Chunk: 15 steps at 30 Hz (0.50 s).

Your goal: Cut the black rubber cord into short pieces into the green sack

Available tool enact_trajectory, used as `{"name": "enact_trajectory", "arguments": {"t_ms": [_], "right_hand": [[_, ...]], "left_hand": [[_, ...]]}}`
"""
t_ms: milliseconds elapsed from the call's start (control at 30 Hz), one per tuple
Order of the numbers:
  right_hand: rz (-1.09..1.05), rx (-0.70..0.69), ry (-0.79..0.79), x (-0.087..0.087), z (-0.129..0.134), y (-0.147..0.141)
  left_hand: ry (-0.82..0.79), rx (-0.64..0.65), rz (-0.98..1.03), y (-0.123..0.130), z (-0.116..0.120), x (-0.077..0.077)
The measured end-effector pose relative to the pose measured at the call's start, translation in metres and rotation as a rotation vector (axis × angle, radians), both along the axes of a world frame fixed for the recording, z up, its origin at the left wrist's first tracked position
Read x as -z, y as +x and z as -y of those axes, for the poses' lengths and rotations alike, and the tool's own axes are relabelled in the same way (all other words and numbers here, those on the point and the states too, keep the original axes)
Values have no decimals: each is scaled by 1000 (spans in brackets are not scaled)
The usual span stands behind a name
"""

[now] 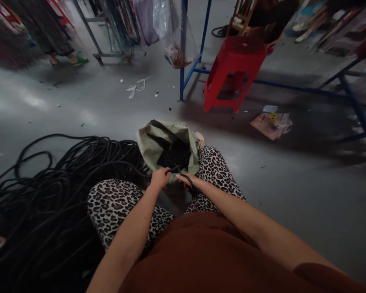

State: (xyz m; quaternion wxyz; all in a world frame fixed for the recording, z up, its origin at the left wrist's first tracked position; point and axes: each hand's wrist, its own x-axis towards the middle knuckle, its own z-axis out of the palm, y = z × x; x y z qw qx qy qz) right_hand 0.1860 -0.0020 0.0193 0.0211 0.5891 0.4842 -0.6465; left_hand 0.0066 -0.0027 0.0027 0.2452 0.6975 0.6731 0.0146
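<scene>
My left hand (160, 178) is closed on a black cord (144, 174) near its end, at the front rim of an open woven sack (148, 146). The cord runs left to a big tangled heap of black cord (67, 175) on the floor. In my right hand (189, 180) is a pair of scissors (191, 185) with dark handles, the blades pointing at the cord's end over the sack. Dark pieces (175, 156) lie inside the sack, too dim to make out singly. The sack stands between my knees.
A red plastic stool (238, 61) stands ahead beside a blue metal frame (182, 83) with plastic bags hanging from it. A printed plastic bag (271, 125) and white scraps (134, 89) lie on the floor. A person's legs (45, 28) show at upper left, near a wheeled rack (110, 55).
</scene>
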Motion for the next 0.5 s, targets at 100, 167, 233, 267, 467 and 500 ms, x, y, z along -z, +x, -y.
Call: {"name": "enact_trajectory", "arguments": {"t_ms": [100, 167, 233, 267, 467, 500], "right_hand": [[-10, 1, 9, 0, 1, 0], [0, 3, 12, 0, 1, 0], [9, -5, 14, 0, 1, -1], [7, -11, 17, 1, 1, -1], [12, -69, 25, 0, 0, -1], [17, -64, 26, 0, 0, -1]], "left_hand": [[-32, 16, 3, 0, 0, 0], [-39, 31, 9, 0, 0, 0], [-45, 47, 13, -1, 0, 1], [-48, 54, 13, -1, 0, 1], [-52, 89, 27, -3, 0, 3], [-54, 95, 34, -3, 0, 3]]}}
